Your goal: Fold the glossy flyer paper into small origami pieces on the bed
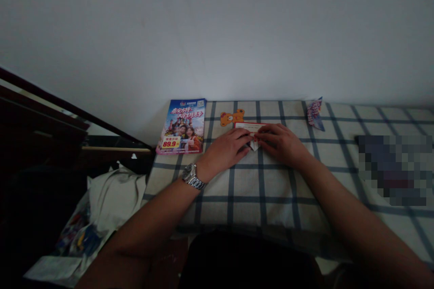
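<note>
A small folded paper piece [253,139], white with a red edge, lies on a checked cloth [261,180] that covers the table. My left hand [226,148], with a metal watch [192,176] on its wrist, presses on the paper's left side with fingers bent. My right hand [280,142] pinches the paper's right side. Both hands meet over the paper and hide most of it.
A colourful leaflet [183,125] lies at the cloth's left far corner. An orange bear-shaped card [232,117] sits just behind the hands. A folded patterned paper figure [314,113] stands at the back right. A blurred dark patch [395,167] lies at the right. Bags and clutter [84,230] fill the floor left.
</note>
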The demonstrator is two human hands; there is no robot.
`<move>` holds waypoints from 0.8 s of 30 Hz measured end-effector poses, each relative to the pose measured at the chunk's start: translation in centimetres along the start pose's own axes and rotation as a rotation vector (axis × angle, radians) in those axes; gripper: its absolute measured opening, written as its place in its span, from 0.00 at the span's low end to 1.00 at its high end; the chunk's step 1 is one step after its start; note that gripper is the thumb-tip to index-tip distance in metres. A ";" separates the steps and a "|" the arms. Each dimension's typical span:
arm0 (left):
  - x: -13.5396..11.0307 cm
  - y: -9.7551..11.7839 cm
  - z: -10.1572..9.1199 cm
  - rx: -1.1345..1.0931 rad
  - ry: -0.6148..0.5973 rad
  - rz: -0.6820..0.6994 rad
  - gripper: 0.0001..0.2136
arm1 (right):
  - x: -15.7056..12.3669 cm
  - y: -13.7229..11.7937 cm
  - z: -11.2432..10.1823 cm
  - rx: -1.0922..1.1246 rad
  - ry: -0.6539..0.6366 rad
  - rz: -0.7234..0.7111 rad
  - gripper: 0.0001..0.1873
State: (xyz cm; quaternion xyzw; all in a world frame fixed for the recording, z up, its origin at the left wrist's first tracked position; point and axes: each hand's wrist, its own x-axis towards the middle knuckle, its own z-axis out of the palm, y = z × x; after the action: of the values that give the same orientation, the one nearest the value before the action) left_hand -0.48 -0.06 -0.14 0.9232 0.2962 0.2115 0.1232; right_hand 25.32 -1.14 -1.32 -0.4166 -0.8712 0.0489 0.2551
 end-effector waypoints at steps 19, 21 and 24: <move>0.0 -0.9 0.2 -0.003 0.000 0.077 0.16 | 0.1 0.2 0.2 0.011 -0.001 -0.008 0.12; 0.0 -1.2 -0.1 -0.004 -0.022 0.115 0.16 | 0.1 0.2 0.2 0.010 -0.007 -0.008 0.12; -0.1 -1.4 -0.6 -0.015 -0.055 0.156 0.15 | 0.1 0.2 0.1 0.015 -0.014 -0.005 0.12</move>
State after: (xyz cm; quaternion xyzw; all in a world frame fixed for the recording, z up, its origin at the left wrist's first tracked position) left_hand -1.52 1.09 -0.18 0.9480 0.2184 0.1972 0.1213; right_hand 25.38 -0.94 -1.41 -0.4122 -0.8736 0.0576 0.2523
